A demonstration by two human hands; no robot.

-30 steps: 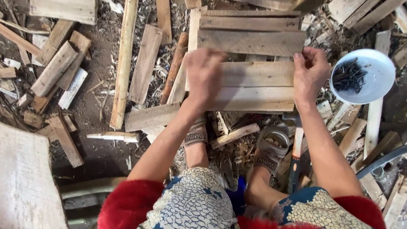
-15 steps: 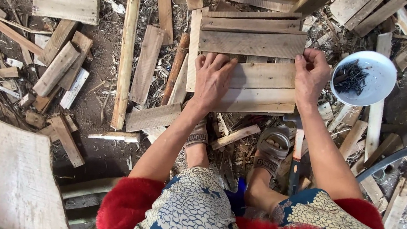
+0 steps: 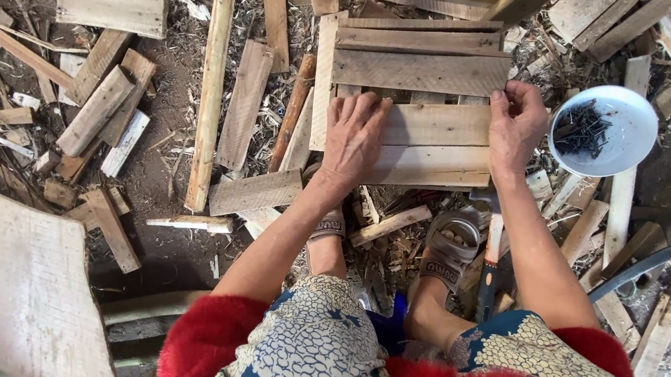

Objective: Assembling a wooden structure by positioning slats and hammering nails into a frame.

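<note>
A panel of rough wooden slats (image 3: 423, 73) lies flat on the ground in front of me. My left hand (image 3: 355, 137) rests palm down on the near slats at the panel's left side, fingers spread. My right hand (image 3: 514, 126) is at the panel's right edge, fingers curled against the end of a slat (image 3: 436, 125); whether they pinch something small I cannot tell. A white bowl (image 3: 605, 130) with dark nails sits just right of my right hand. My sandalled feet (image 3: 448, 247) are planted below the panel.
Loose boards, sticks and wood chips cover the dirt. A long pole (image 3: 211, 86) lies to the left of the panel. A big pale board (image 3: 22, 300) leans at the lower left. A tool handle (image 3: 490, 260) lies by my right foot.
My left hand has slid down and left across the slats, spreading flat. My right hand stays at the right edge with small finger shifts.
</note>
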